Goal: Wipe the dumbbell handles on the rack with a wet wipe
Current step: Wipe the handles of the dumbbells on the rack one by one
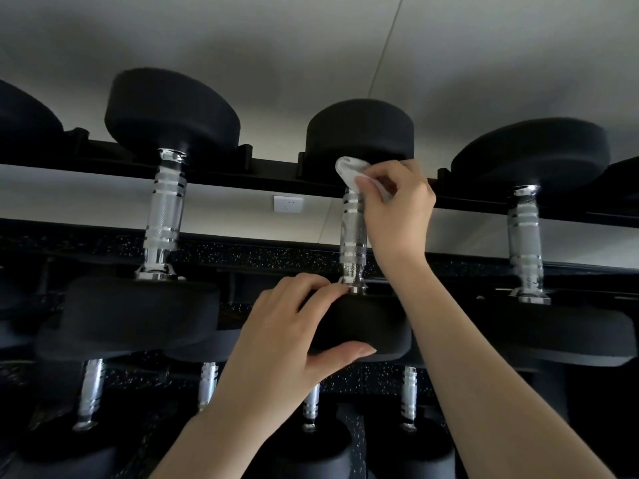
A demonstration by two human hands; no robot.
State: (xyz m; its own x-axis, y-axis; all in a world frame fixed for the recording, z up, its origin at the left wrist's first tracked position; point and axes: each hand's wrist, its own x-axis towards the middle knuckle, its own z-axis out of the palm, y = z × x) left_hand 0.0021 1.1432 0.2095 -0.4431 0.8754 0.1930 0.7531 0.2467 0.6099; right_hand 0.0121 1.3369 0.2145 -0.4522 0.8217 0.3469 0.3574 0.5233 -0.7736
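Pale wall [311, 46] fills the background behind a black rack [242, 174], whose rear rail runs across the frame with small upright stops between the weights; a white socket plate [288, 204] shows on the wall through the gap between the rails, and speckled dark flooring [242, 252] lies below. At far left a black head is cut by the frame edge; next comes the left dumbbell [166, 209], its knurled chrome handle banded with smooth rings between matte black round heads, with open room on either side of the shaft. The left hand [287, 344] grips the near head of the middle dumbbell [352, 236], fingers curled over its top edge beside the collar and thumb pressed under its rim. The right hand [397, 209] pinches a crumpled white wet wipe [349, 171] against the top of that handle, just beneath the far head; the forearm crosses in front of the gap to the right. The right dumbbell [525, 236] stands well apart, of the same chrome and black. Below, a lower tier [207, 385] holds more chrome handles, closely spaced.
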